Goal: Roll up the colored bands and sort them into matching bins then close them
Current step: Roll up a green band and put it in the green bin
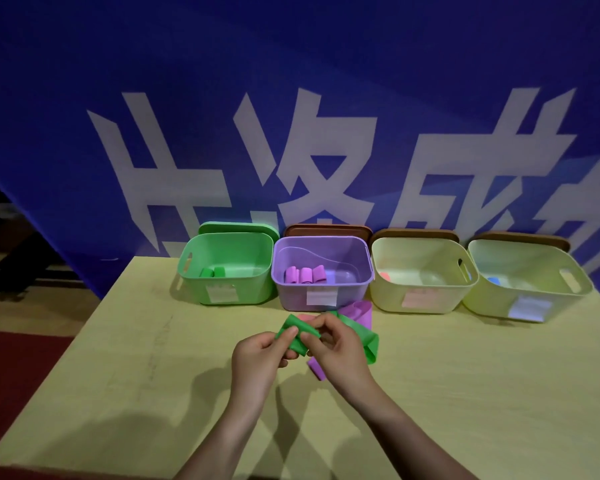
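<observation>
Green band (293, 336) | I am pinching it with left hand (257, 358) and right hand (333, 344), rolling its end | next: finishing the roll tightly, dropping it into green bin (243, 292)

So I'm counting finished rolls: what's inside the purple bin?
Three pink-purple rolls stand side by side at the left of the purple bin. Its front wall hides the near floor, so more could sit there.

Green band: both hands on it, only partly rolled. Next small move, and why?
Probably keep rolling: the left hand and right hand pinch the started end of the green band, while its loose tail loops off to the right. Once the tail is wound in, it likely joins the rolls in the open green bin.
</observation>
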Motion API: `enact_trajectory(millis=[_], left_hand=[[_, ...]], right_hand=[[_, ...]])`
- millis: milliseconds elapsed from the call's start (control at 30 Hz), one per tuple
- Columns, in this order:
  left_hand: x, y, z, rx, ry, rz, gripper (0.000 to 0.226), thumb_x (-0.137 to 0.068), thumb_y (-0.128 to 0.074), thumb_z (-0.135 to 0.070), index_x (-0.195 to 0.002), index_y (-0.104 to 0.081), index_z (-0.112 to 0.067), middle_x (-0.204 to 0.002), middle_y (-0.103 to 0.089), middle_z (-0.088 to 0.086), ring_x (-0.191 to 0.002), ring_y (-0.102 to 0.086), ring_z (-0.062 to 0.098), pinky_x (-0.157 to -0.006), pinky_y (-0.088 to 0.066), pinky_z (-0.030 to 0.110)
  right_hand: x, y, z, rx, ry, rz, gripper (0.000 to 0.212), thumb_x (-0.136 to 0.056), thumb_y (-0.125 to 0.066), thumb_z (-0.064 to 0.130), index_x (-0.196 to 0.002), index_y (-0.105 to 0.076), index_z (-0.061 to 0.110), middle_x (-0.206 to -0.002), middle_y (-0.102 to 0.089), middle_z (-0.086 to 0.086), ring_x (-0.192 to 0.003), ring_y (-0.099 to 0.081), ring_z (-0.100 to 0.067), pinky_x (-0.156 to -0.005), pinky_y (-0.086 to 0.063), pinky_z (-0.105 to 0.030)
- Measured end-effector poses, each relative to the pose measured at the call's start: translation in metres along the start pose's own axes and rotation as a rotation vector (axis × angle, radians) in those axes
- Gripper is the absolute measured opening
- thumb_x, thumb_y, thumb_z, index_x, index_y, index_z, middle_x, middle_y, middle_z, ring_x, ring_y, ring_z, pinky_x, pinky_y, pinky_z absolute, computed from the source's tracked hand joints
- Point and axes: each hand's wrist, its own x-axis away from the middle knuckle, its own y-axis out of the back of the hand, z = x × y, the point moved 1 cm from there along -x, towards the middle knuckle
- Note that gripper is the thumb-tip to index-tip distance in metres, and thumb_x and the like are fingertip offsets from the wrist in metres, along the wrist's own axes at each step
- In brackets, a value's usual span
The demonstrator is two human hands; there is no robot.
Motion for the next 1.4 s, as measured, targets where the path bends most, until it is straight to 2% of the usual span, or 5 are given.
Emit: enact_trajectory(millis=[233,500,833,1033,1400], left_hand=[[-0.003,-0.003,-0.003,0.114,-0.095,0.19,0.029,-0.095,-0.052,-0.004,-0.073,-0.071,-0.009,-0.064,-0.071,0.006,-0.065,-0.066,0.009,-0.065,-0.053,0.017],[-0.01,-0.008,-0.015,0.103,-0.168,0.236,0.034,-0.095,-0.051,-0.003,-0.068,-0.071,-0.005,-0.064,-0.071,0.006,-0.065,-0.066,0.011,-0.067,-0.053,0.019],[-0.022,-0.007,-0.026,0.382,0.079,0.199,0.024,-0.094,-0.056,-0.017,-0.083,-0.071,-0.002,-0.07,-0.069,0.016,-0.067,-0.067,0.02,-0.064,-0.056,0.023],[-0.027,-0.01,-0.021,0.409,0.11,0.207,0.019,-0.093,-0.054,-0.004,-0.083,-0.069,0.001,-0.071,-0.07,0.015,-0.067,-0.066,0.02,-0.064,-0.056,0.019],[-0.039,-0.02,-0.009,0.227,-0.061,0.315,0.023,-0.095,-0.049,0.0,-0.089,-0.069,-0.008,-0.076,-0.074,0.006,-0.074,-0.07,0.013,-0.069,-0.054,0.018]], right_hand=[[-0.007,0.004,-0.001,0.012,0.08,-0.119,0.006,-0.08,-0.064,0.018,-0.077,-0.061,0.022,-0.074,-0.066,-0.001,-0.069,-0.061,-0.027,-0.065,-0.051,-0.043],[-0.022,0.009,0.002,0.191,0.279,-0.153,0.007,-0.082,-0.063,0.015,-0.081,-0.063,0.021,-0.074,-0.061,0.014,-0.07,-0.055,-0.001,-0.064,-0.04,-0.011],[-0.044,0.03,0.005,0.332,0.469,0.161,0.03,-0.089,-0.061,0.009,-0.118,-0.068,0.012,-0.108,-0.061,0.018,-0.102,-0.059,0.003,-0.087,-0.044,-0.013],[-0.039,0.027,0.005,0.15,0.296,0.171,0.027,-0.092,-0.053,0.026,-0.112,-0.07,0.021,-0.114,-0.065,0.006,-0.11,-0.058,-0.004,-0.094,-0.044,-0.017],[-0.038,0.024,-0.002,-0.25,-0.105,0.023,0.021,-0.089,-0.061,-0.002,-0.098,-0.071,0.014,-0.094,-0.074,-0.007,-0.089,-0.069,-0.018,-0.08,-0.053,-0.024]])
